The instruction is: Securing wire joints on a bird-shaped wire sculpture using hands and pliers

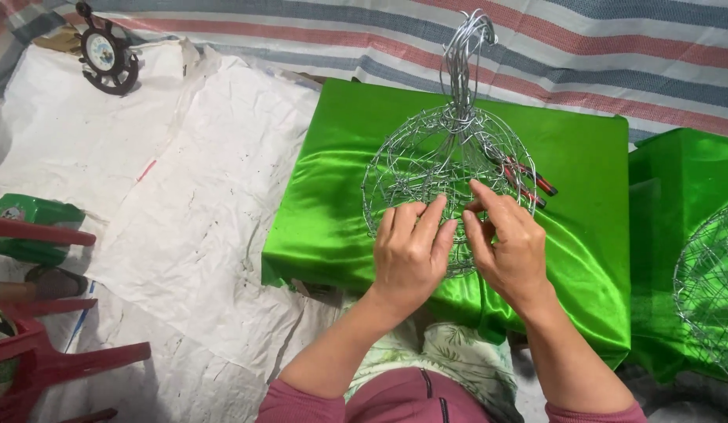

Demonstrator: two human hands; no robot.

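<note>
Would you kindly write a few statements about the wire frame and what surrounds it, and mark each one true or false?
1. Both hands, left hand and right hand, touch the wire ball frame. True.
2. The frame rests on a blue cloth. False: it rests on a shiny green cloth.
3. Red-handled pliers lie on the cloth behind the frame. True.
4. The pliers are in the right hand. False: they lie apart from both hands.
5. A second wire frame shows at the right edge. True.
6. The small round clock stands on the green cloth. False: it sits at the top left, on the white sheeting.
</note>
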